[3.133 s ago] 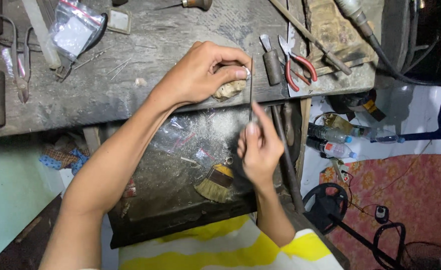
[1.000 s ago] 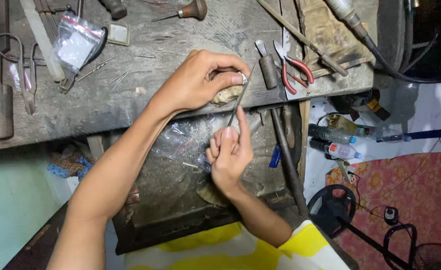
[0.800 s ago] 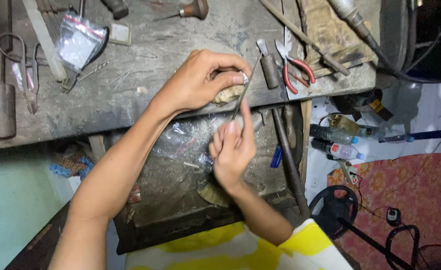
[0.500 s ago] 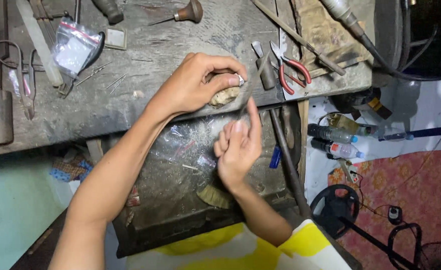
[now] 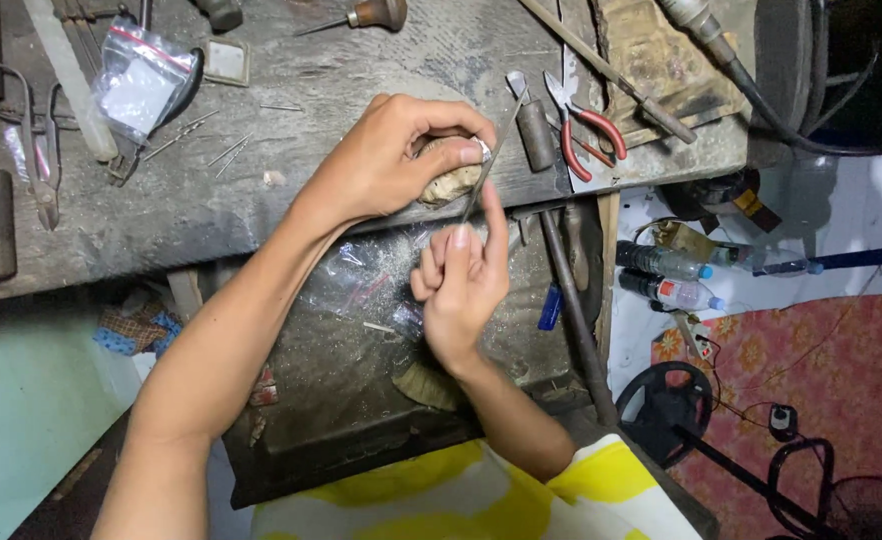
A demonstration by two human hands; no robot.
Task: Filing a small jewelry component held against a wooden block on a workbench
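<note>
The right hand [image 5: 461, 285] is pinching a thin needle file [image 5: 481, 175] between thumb and forefinger, closed tight on its lower end, with the other fingers curled in beside it. The file is running up and away from that grip to meet a small silvery piece, probably a ring [image 5: 482, 150], which the left hand [image 5: 396, 160] is pressing against a worn wooden bench peg [image 5: 451, 185] at the bench [image 5: 261, 200] edge. The left hand is curled nearly shut, thumb and fingertips closing on the ring from both sides; most of the ring is hidden, so its exact shape is hard to tell.

What could be going wrong from here, as a judgement: the file's tip is working just beside the left fingertips, so a slip off the metal would be scraping skin. The file is slender and gripped at its far end — a sideways push could be bending or snapping it. The ring is tiny and held by fingertip pressure alone; if that pinch is loosening, the piece could be dropping into the dark tray [image 5: 351, 400] below the hands, among the filings and the plastic sheet.

Just beyond the file's tip, red-handled pliers [image 5: 586, 135] and a wooden-handled tool [image 5: 536, 130] are lying on the bench, near enough to be knocked by a long stroke. Well away from the left grip are scissors [image 5: 36, 140] and a small plastic bag [image 5: 141, 85].
</note>
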